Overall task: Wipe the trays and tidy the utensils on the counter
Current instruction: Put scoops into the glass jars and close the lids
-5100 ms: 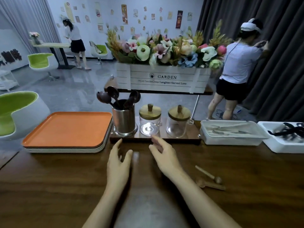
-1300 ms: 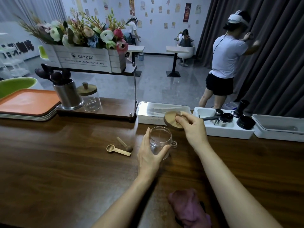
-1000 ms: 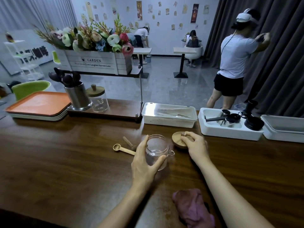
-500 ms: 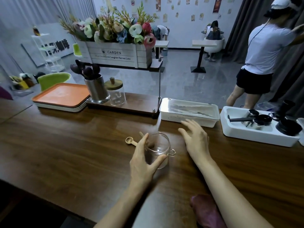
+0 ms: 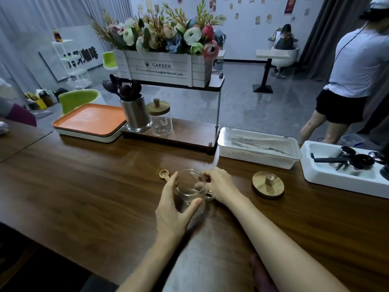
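A person is standing at a long dark wooden counter [image 5: 84,186], looking down at both bare hands. The left hand [image 5: 174,209] is wrapping around a clear glass jar [image 5: 189,190] near the middle of the counter, thumb on its near right side and fingers curling around its left. The right hand [image 5: 219,184] is now resting against the jar's far right rim with fingers curled; whether it is pinching anything is hard to tell. The jar's wooden lid [image 5: 268,185], which that hand was holding a moment ago, is now lying flat on the counter well to the right, so the jar is standing open. A small wooden spoon [image 5: 165,174] is lying just left of the jar, apparently the next thing to go inside. A purple cloth [image 5: 261,275] is peeking out at the near edge beneath the right forearm. The stack of orange trays [image 5: 90,121] is sitting at the far left, seemingly not yet wiped.
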A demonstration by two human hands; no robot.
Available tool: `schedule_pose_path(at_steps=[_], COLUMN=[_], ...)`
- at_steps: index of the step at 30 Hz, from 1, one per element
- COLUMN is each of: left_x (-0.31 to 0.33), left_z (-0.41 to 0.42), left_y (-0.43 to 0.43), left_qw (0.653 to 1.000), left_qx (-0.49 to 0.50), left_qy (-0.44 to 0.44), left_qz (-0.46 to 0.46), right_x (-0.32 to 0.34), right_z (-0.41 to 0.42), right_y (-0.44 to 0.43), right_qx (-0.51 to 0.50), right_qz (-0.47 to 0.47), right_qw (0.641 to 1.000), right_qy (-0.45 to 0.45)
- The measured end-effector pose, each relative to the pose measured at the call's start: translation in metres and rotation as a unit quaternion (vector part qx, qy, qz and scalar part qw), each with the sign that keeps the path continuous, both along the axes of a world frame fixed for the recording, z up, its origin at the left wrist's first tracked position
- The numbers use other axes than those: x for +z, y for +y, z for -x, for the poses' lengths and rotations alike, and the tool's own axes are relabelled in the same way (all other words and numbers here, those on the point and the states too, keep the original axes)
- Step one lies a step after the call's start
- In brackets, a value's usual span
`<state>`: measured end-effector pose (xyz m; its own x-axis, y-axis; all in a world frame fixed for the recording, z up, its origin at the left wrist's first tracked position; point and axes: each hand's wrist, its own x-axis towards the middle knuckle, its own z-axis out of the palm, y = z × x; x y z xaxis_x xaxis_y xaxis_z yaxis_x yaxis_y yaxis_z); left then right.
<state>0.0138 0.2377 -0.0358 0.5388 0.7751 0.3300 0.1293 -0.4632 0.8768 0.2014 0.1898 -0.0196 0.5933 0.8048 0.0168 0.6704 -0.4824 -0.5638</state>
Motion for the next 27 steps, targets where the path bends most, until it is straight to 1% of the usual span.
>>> schedule_pose_path(at_steps=[3,7,11,15,22,25,27], left_x=[0.001,0.001,0.001,0.002,0.004,0.005,0.004], left_z=[-0.001,-0.002,-0.005,-0.012,-0.03,-0.034,-0.035], left_y=[-0.001,-0.001,-0.002,-0.006,-0.023,-0.029,-0.03], left_qw=[1.0,1.0,1.0,0.999,0.996,0.995,0.995], left_qx=[-0.004,-0.008,-0.028,-0.051,-0.086,-0.098,-0.101], left_qy=[0.002,0.0,0.003,0.007,0.009,0.006,0.009], left_qz=[-0.003,-0.002,-0.009,-0.01,-0.016,-0.016,-0.015], right_x=[0.002,0.006,0.007,0.016,0.028,0.029,0.028], right_z=[-0.005,-0.015,-0.017,-0.016,-0.018,-0.018,-0.015], right_y=[-0.005,-0.024,-0.041,-0.057,-0.095,-0.106,-0.111], right_qx=[-0.005,-0.034,-0.047,-0.049,-0.057,-0.052,-0.058], right_qz=[0.021,0.058,0.066,0.093,0.091,0.07,0.036], right_qw=[0.999,0.993,0.992,0.989,0.993,0.996,0.996], right_qy=[-0.028,-0.098,-0.094,-0.102,-0.045,0.01,0.062])
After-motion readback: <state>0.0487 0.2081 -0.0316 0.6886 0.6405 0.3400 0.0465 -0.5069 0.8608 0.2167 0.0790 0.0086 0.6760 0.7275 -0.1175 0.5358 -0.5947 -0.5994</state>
